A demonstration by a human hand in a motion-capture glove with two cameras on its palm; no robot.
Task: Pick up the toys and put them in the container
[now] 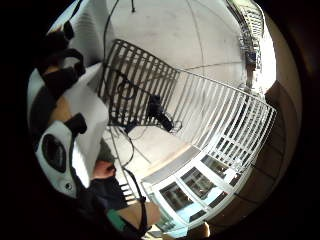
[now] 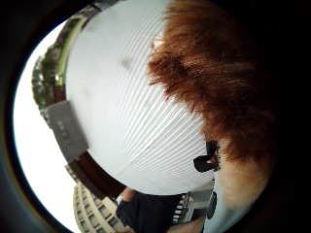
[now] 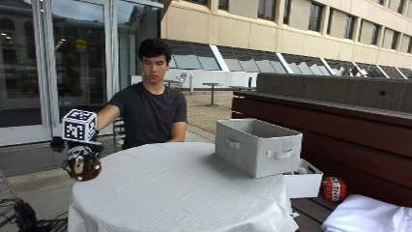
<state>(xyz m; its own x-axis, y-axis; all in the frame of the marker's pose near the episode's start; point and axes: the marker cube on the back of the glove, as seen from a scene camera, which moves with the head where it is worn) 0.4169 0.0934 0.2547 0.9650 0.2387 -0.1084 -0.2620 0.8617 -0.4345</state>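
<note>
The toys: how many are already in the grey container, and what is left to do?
The container's inside is hidden, so none can be confirmed as stored. In hand: the gloved right hand grips a brown furry toy at the table's near edge, apart from the container. Left: carry it across and drop it in.
</note>
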